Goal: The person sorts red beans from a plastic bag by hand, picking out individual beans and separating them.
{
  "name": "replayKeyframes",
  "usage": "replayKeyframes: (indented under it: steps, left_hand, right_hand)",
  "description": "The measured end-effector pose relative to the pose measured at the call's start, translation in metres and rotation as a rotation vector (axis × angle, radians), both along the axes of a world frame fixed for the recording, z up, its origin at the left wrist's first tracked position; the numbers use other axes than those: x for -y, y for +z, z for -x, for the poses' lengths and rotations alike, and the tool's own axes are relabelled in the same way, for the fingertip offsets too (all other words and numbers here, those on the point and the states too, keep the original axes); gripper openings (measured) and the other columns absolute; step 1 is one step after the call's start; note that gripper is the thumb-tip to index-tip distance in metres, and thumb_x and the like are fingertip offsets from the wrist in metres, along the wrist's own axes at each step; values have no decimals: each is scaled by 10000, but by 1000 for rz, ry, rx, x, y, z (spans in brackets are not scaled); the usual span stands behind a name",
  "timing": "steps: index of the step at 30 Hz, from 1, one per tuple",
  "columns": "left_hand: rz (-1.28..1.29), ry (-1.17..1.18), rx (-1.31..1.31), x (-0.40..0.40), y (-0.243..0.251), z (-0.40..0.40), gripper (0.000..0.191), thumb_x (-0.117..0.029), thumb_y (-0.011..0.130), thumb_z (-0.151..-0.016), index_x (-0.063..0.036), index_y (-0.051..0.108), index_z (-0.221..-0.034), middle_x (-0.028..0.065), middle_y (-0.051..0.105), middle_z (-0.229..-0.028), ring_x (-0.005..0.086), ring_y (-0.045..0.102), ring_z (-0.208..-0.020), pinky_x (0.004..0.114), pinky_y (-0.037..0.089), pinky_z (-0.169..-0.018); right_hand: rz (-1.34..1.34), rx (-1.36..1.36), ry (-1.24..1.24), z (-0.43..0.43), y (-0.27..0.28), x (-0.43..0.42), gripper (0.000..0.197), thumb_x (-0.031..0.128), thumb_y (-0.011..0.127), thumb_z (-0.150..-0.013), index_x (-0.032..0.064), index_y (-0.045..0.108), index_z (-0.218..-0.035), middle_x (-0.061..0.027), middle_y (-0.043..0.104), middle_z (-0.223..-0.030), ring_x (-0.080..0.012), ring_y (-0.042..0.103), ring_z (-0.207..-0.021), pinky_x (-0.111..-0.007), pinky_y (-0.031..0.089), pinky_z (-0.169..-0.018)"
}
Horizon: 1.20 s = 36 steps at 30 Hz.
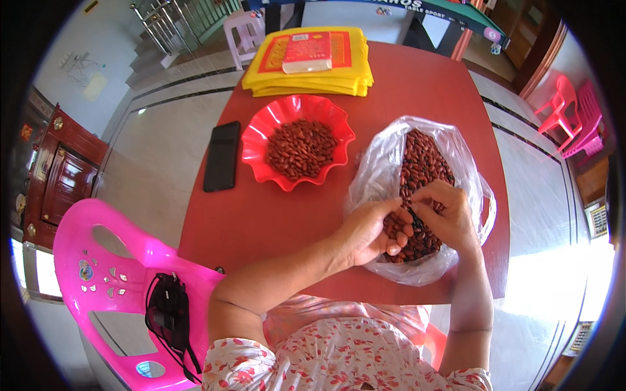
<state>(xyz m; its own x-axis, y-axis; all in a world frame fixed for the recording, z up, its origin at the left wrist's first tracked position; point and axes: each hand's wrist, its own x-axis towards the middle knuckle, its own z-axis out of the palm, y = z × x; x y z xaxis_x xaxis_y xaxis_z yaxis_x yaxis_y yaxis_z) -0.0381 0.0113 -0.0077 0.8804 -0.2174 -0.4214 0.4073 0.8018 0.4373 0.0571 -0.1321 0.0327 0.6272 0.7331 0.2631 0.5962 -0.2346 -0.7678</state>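
Observation:
A clear plastic bag (379, 168) lies opened out on the red table, with dark red beans (426, 159) and some black ones inside. Over the bag's near part, my left hand (374, 232) is cupped around several red beans. My right hand (447, 210) is just beside it above the beans, thumb and forefinger drawn together near the left fingertips; whether a bean is between them cannot be told. Left of the bag stands a red bowl with a wavy rim (254, 141), which holds more red beans (301, 149).
A black smartphone (221, 156) lies left of the bowl on the table (274, 225). Behind the bowl is a stack of yellow bags (308, 88) with a red-wrapped packet (307, 53) on top. A pink plastic chair (117, 244) with a black bag (168, 313) stands at the left.

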Motion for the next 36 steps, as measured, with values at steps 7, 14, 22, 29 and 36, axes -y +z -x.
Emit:
replayKeyframes:
  steps: [7,14,22,29,36]
  left_hand:
    - [-16,3,11,0,-4,0,291,-298,399,-929,-63,538,-828,62,551,-686,170,518,-548,257,367,-417]
    - [18,1,33,-13,26,-2,367,-311,432,-931,14,573,-835,128,577,-737,160,520,-557,217,364,-385]
    - [-368,636,340,-107,44,-11,350,-308,448,-921,-2,583,-816,127,607,-745,208,588,-641,308,494,-562]
    - [-824,983,312,-144,27,-15,350,-323,474,-901,-10,592,-800,130,622,-810,242,605,-788,349,432,-784]
    - [-1277,985,234,-137,38,-11,470,-419,436,-907,7,604,-1010,141,619,-1014,247,496,-1068,384,298,-973]
  right_hand:
    - [-105,-121,341,4,9,2,126,27,691,-695,-2,643,-808,-84,619,-761,-178,591,-744,-297,460,-675]
    - [-192,-314,-10,-5,0,6,108,75,609,-820,-31,630,-825,-21,606,-691,-79,538,-666,-234,444,-616]
    - [-244,-408,-62,-7,-2,5,129,94,604,-832,-31,637,-825,-8,599,-670,-58,522,-654,-223,439,-603]
    - [-224,-431,-85,-10,-4,4,138,93,602,-821,-40,638,-828,-21,599,-668,-72,534,-644,-229,439,-596]
    - [-194,-385,-58,-12,-3,3,146,91,597,-816,-51,632,-816,-34,595,-678,-78,533,-645,-237,443,-595]
